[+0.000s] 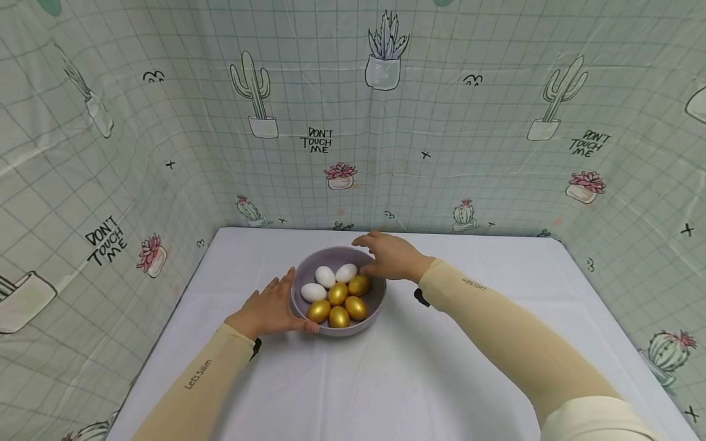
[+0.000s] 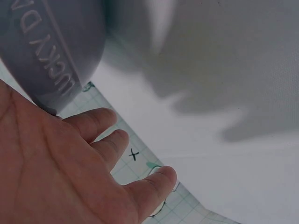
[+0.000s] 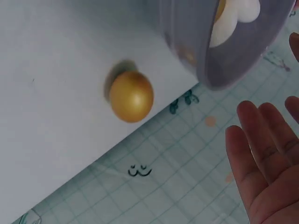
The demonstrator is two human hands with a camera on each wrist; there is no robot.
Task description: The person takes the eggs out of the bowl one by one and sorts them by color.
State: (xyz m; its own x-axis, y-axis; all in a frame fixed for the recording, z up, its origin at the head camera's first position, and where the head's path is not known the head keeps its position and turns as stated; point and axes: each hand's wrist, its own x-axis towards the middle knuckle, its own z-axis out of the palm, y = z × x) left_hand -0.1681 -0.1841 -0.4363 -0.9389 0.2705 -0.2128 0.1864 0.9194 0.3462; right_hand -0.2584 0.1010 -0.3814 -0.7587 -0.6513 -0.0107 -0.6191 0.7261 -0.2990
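A round mauve bowl (image 1: 376,300) stands on the table, holding three white eggs (image 1: 325,277) and several gold eggs (image 1: 339,316). My left hand (image 1: 270,309) is spread at the bowl's left side, thumb near the front rim. In the left wrist view its fingers (image 2: 110,147) are apart, beside the bowl's lettered outer wall (image 2: 51,51). Over the bowl's right rear rim hovers my right hand (image 1: 393,256), fingers loosely extended. The right wrist view has another gold egg (image 3: 131,96) on the table outside the bowl; I cannot make it out in the head view. Neither hand visibly grips an egg.
A white cloth covers the table (image 1: 441,373). Cactus-printed fabric (image 1: 419,110) walls it in at the back and both sides. Each forearm wears a beige sleeve (image 1: 496,324), with a dark band (image 1: 421,297) near the wrist.
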